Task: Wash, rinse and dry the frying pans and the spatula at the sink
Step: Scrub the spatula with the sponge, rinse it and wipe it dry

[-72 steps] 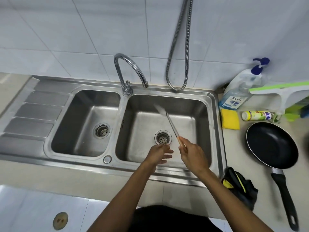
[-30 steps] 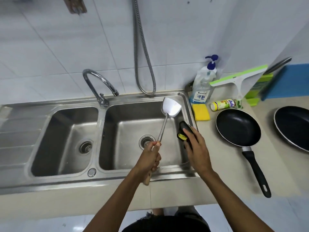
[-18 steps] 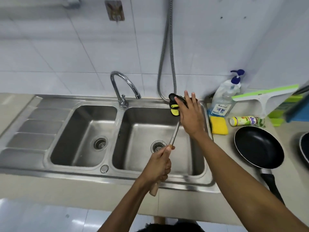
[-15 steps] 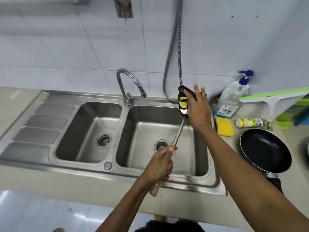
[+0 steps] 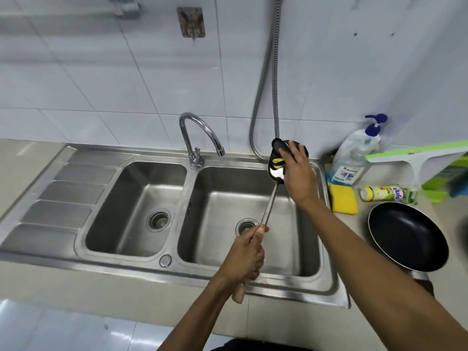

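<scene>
Spatula (image 5: 271, 198) over sink (image 5: 217, 198), left fingers (image 5: 255, 259) clamped on handle (image 5: 239, 295), right fingers (image 5: 295, 150) gripping cloth (image 5: 277, 145), pan (image 5: 407, 234) beside.

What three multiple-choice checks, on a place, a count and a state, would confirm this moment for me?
1. The yellow sponge lies: A in a basin; B on the counter right of the sink; C in the pan.
2. The sink has: A two basins; B one; C three.
3. The right hand: A hangs idle; B grips the pan; C holds a cloth on the spatula blade.
B: the sponge sits beside the soap bottle. A: a left drain and a right drain show. C: fingers wrap the cloth over the blade.
</scene>
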### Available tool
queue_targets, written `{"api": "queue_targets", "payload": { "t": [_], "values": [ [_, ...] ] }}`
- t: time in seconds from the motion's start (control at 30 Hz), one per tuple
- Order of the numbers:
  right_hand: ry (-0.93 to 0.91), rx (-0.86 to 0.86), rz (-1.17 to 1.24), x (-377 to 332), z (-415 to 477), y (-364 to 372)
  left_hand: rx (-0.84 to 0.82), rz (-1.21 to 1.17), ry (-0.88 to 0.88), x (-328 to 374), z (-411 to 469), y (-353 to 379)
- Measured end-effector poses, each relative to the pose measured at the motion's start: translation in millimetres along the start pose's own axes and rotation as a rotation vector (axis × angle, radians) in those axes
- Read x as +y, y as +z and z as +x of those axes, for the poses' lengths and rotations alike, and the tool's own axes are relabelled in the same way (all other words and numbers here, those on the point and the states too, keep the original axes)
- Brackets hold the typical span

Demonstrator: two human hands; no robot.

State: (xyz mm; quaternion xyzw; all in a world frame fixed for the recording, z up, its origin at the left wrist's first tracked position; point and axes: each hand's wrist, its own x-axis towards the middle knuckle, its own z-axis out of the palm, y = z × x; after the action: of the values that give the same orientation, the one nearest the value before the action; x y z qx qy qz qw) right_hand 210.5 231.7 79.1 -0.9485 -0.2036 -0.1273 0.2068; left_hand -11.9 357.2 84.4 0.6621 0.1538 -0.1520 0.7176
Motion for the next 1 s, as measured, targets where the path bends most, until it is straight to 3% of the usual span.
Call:
{"api": "queue_targets", "payload": {
  "t": [0.13,0.3,0.47,0.57,0.67,0.8,1.0],
  "values": [
    [-0.267,-0.134,0.061,-11,-27,8,0.043,-0.009,0.012,8,10,-12],
    [-0.113,-0.148,0.177,-15,-16,-6,0.07,0.018,0.023,21,18,-5],
    [-0.357,-0.297,0.377,-58,-85,-10,0.184,-0.045,-0.027,34,42,-18],
    [-0.477,-0.215,0.259,-46,-67,-3,0.195,0.003,0.032,32,36,-17],
    [-0.331,-0.019,0.089,-14,-6,-2,0.122,0.048,0.133,29,22,-2],
    [-0.193,0.036,0.004,-1,41,-10,0.086,-0.023,0.157,37,24,9],
    [0.048,0.083,0.145,-18,51,-5,0.103,0.023,0.18,47,34,5]
  ]
}}
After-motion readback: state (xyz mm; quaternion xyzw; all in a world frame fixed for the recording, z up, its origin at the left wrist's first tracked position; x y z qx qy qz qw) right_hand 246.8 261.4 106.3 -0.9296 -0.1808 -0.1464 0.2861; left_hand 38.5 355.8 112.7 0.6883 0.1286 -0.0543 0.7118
